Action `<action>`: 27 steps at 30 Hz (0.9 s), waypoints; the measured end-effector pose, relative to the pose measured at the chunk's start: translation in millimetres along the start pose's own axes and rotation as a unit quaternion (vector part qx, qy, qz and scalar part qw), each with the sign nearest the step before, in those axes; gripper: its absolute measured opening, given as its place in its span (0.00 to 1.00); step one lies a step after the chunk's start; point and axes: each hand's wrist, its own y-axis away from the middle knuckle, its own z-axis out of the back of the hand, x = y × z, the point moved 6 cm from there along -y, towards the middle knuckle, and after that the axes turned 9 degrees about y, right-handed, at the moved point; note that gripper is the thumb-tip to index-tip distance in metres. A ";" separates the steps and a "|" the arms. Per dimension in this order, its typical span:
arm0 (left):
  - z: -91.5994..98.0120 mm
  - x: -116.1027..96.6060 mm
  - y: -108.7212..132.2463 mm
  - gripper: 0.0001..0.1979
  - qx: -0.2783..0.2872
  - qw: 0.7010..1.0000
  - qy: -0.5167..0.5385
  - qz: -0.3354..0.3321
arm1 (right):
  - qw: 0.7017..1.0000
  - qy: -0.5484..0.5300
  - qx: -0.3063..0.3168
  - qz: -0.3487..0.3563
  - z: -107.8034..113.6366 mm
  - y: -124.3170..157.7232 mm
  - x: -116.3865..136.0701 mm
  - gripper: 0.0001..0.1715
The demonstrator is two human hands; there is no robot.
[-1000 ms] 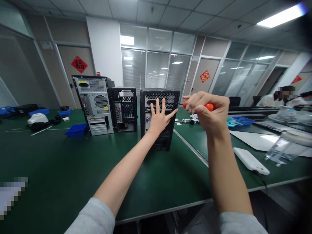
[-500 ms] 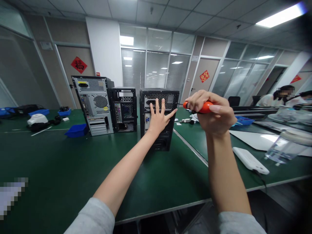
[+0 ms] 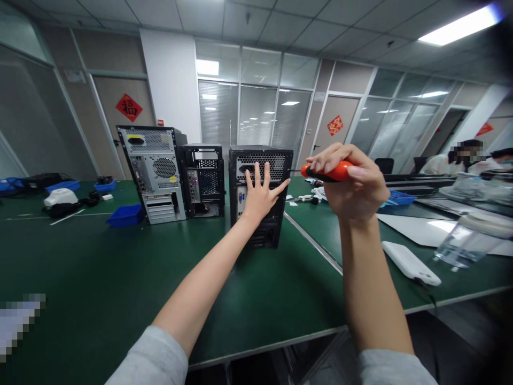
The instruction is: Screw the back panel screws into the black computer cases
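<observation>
A black computer case (image 3: pixel 256 149) stands upright with its vented back face towards me. My left hand (image 3: pixel 260 199) lies spread against that back face, its fingers reaching up over the power supply grille. To the right, my right hand (image 3: pixel 352 182) is wrapped round the red and black handle of a screwdriver (image 3: pixel 335 171). The thin shaft runs level to the left, and its tip meets the upper right edge of the case. Any screw at the tip is too small to make out.
A grey computer case (image 3: pixel 164 168) and an open black case frame (image 3: pixel 203 182) stand to the left. Blue trays (image 3: pixel 125 215), a white power bank (image 3: pixel 411 262) and a clear water jar (image 3: pixel 465 240) rest on the green table (image 3: pixel 100 283). People sit at the far right.
The screwdriver handle has turned slightly in my right hand, showing more of its black part, and the fingers have shifted on it. My left hand stays on the case.
</observation>
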 end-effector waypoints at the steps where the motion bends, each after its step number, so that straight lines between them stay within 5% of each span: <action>1: 0.2 -0.2 0.0 0.39 0.000 1.000 0.000 0.000 | 1.000 0.000 -0.003 0.003 0.5 0.0 0.0 0.18; 27: 1.7 -1.4 -0.8 0.40 -0.020 1.000 -0.007 -0.004 | 0.998 -0.011 -0.051 0.035 9.4 2.5 -6.7 0.12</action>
